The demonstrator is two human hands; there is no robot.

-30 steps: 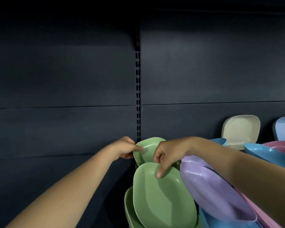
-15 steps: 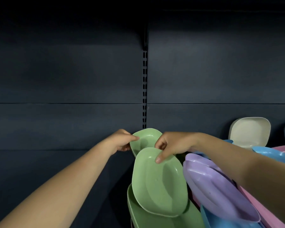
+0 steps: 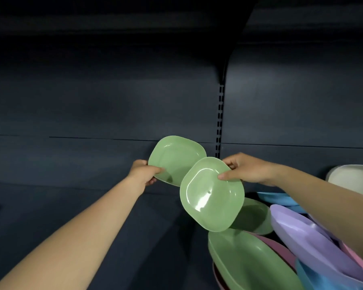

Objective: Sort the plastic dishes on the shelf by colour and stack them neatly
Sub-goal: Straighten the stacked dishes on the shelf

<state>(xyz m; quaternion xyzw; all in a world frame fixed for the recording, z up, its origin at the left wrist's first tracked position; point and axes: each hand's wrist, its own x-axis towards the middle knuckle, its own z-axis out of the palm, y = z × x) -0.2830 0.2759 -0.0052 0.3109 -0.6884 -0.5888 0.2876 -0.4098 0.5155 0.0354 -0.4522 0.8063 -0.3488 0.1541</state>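
My left hand (image 3: pixel 145 172) pinches the lower left rim of a green plastic dish (image 3: pixel 176 159), lifted in front of the dark back panel. My right hand (image 3: pixel 244 169) pinches the upper right rim of a second green dish (image 3: pixel 211 194), tilted towards me and overlapping the first one's lower right edge. Below them lie more green dishes: one flat behind (image 3: pixel 255 216) and a large one in front (image 3: pixel 249 262). A purple dish (image 3: pixel 314 239) leans at the right on pink (image 3: pixel 358 258) and blue dishes (image 3: pixel 314 279).
The dark shelf board (image 3: pixel 50 216) stretches to the left under my left arm. A slotted upright (image 3: pixel 220 122) divides the back panel. A cream dish (image 3: pixel 352 178) leans against the back at the far right, with a blue dish (image 3: pixel 279 198) beneath my right forearm.
Both hands have lifted their green dishes up and leftward, clear of the pile. The view has shifted left, so the pile now sits at the lower right.
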